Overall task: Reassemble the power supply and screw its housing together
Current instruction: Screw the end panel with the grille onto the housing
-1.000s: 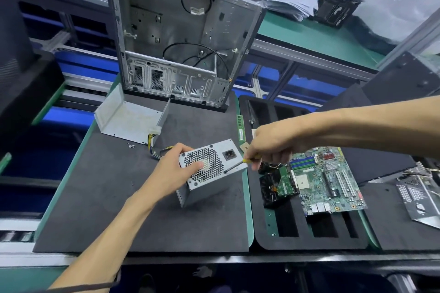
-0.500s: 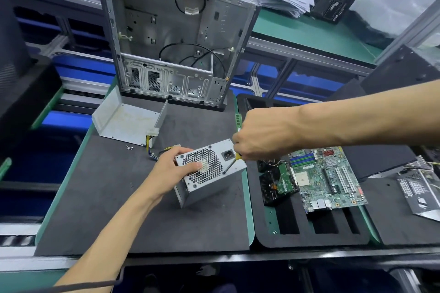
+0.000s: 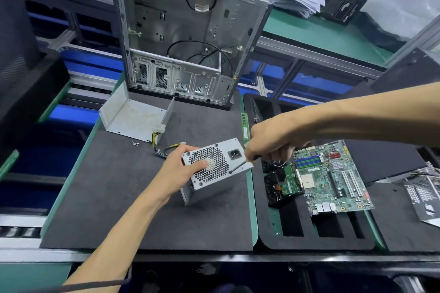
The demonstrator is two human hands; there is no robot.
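The grey power supply stands tilted on the dark foam mat, its fan grille and power socket facing up. My left hand grips its left edge, thumb lying on the grille. My right hand holds a screwdriver whose dark shaft points down-left, its tip touching the grille face near the right edge. Yellow and black cables run out behind the unit. Two small screws lie on the mat at the left.
An open computer case stands upright at the mat's far edge, a bent metal cover in front of it. To the right a black foam tray holds a green motherboard and a black card.
My right hand swung left over the power supply and came back a little; the screwdriver tip stays on the grille face. My left hand keeps its grip.
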